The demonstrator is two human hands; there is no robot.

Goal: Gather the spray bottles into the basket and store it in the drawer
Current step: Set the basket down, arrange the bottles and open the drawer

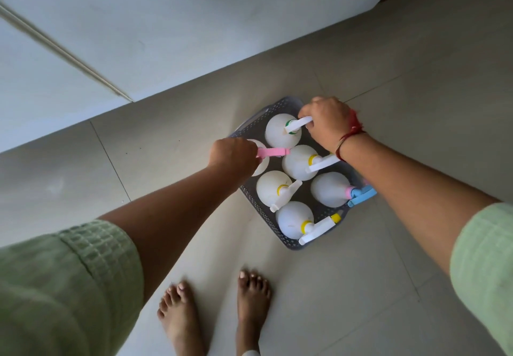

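A grey perforated basket [288, 246] stands on the tiled floor with several white spray bottles upright inside. My left hand [231, 154] grips the pink trigger head of the bottle [273, 152] at the basket's left side; its body is mostly hidden under my hand. My right hand [327, 125] holds the white trigger of the green-collared bottle [280, 133] at the far end. Other bottles with yellow collars [273, 190], [294, 219], [299, 161] and one with a blue trigger [330, 189] fill the rest.
A white cabinet front [166, 31] with a thin seam runs along the floor behind the basket. My bare feet [216, 314] stand just in front of the basket. Beige floor tiles [416, 106] spread to the right.
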